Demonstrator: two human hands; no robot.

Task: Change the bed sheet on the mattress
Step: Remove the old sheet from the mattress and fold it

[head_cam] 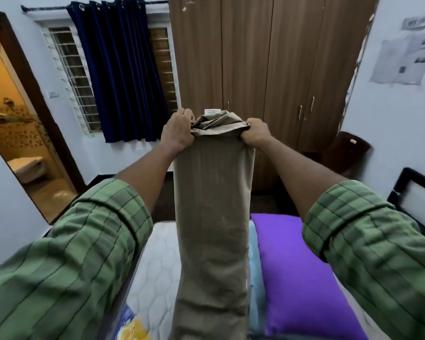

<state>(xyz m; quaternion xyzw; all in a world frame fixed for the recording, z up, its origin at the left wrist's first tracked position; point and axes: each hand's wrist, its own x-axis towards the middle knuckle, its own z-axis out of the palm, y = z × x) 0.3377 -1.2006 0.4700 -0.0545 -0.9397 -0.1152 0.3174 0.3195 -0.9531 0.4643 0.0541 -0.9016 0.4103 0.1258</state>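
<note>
A folded khaki-brown bed sheet (214,204) hangs in a long narrow strip in front of me, down over the bed. My left hand (178,132) grips its bunched top edge on the left, and my right hand (255,133) grips the same edge on the right. A small white label shows at the top of the sheet. Below lies the bare white quilted mattress (157,273). A purple pillow (302,273) rests on the mattress at the right, with a pale blue cloth (255,266) beside it.
A brown wooden wardrobe (268,57) stands straight ahead. A window with dark blue curtains (118,69) is at the left, next to an open doorway (12,119) into a lit bathroom. A dark basket (346,153) sits by the right wall. A yellow-blue patterned cloth (130,327) lies bottom left.
</note>
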